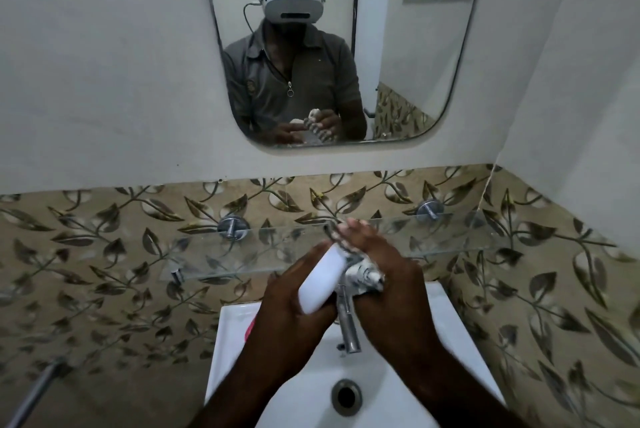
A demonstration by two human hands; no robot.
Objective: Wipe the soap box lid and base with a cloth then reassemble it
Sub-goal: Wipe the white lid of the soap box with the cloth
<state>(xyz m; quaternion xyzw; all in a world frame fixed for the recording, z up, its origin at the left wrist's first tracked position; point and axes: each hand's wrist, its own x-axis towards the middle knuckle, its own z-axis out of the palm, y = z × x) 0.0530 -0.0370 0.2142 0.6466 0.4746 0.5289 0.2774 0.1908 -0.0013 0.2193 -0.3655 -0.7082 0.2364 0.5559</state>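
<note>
Gripping a white soap box part (320,284), left hand (294,303) fingers curl; right hand (388,289) pinches patterned cloth (363,275) above sink (235,341). No readable writing.

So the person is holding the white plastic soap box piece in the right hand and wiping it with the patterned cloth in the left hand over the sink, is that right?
Not quite: the hands are swapped. In the head view the left hand holds the white plastic soap box piece, and the right hand works the black-and-white patterned cloth against it, over the white sink.
</note>
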